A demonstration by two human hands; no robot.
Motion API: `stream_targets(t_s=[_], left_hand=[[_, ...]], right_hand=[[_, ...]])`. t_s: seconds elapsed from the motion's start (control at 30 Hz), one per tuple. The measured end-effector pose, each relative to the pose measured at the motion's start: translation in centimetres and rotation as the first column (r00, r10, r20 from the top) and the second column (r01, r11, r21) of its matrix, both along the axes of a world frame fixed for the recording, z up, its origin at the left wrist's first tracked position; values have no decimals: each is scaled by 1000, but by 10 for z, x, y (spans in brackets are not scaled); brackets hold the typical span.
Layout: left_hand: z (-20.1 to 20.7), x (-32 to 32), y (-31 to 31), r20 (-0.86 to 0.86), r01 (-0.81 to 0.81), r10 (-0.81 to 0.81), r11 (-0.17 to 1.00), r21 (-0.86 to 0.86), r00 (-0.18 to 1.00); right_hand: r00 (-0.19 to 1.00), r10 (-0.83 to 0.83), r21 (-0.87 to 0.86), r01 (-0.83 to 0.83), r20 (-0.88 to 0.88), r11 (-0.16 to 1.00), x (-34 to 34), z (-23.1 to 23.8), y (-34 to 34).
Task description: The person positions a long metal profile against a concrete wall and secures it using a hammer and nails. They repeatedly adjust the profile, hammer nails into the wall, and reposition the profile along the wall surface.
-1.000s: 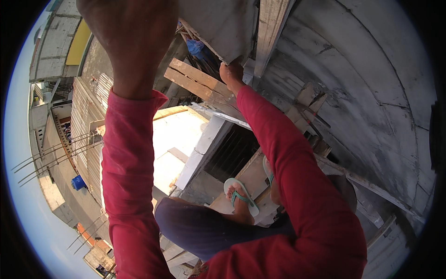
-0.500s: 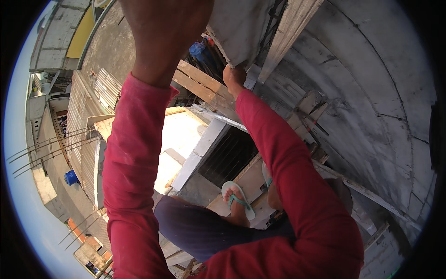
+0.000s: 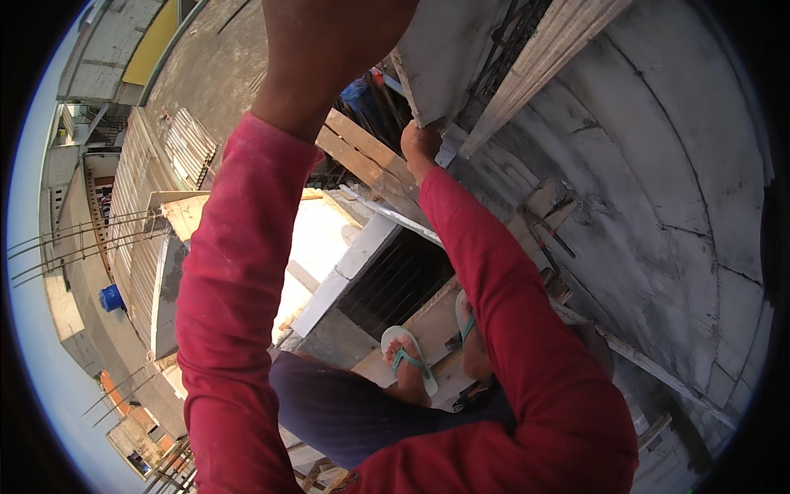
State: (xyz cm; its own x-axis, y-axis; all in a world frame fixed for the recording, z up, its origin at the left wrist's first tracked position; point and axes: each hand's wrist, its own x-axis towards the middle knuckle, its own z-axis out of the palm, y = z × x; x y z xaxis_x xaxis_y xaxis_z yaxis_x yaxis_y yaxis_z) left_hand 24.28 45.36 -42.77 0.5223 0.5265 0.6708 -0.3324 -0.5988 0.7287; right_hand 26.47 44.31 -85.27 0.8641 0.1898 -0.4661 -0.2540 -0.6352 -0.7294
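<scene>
My right hand (image 3: 418,142) reaches out in a red sleeve and grips the lower corner of a grey flat panel (image 3: 457,49) that leans by a pale wooden batten (image 3: 547,62). My left hand (image 3: 329,49) is raised close to the camera at the top edge. Its fingers are cut off by the frame, so what it holds is hidden. Both forearms wear red sleeves. Below them my feet in teal flip-flops (image 3: 407,362) stand on a narrow wooden ledge (image 3: 436,325).
A grey plastered wall (image 3: 658,206) curves along the right. Wooden planks (image 3: 362,152) stick out beside a barred opening (image 3: 395,284). Far below lie corrugated roofs (image 3: 144,206), a blue barrel (image 3: 111,298) and a street; the drop is on the left.
My left arm has swung right and higher across the top of the view. My right hand keeps its place at the panel's lower corner while the view tilts.
</scene>
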Motion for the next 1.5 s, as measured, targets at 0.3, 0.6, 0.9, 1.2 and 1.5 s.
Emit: stream_targets(t_s=[0.3,0.6,0.9,1.2,1.5], left_hand=[[-11,-13,17,-1,23,-23,999,-28,1000],[-41,-10,24,-86,-68,68,998,12,994],[-42,-16,28,44,-61,57,994,92,997],[-43,-16,34,52,17,-23,992,122,998],[-55,-11,38,100,39,-50,994,106,994]], right_hand=[[983,158,-63,-152,92,986,5,3,-6],[912,402,138,-410,85,902,7,19,-57],[579,760,75,-779,-295,623,86,69,-174],[829,555,-16,-557,-74,830,116,90,-174],[728,669,123,-657,-153,743,31,85,-128]])
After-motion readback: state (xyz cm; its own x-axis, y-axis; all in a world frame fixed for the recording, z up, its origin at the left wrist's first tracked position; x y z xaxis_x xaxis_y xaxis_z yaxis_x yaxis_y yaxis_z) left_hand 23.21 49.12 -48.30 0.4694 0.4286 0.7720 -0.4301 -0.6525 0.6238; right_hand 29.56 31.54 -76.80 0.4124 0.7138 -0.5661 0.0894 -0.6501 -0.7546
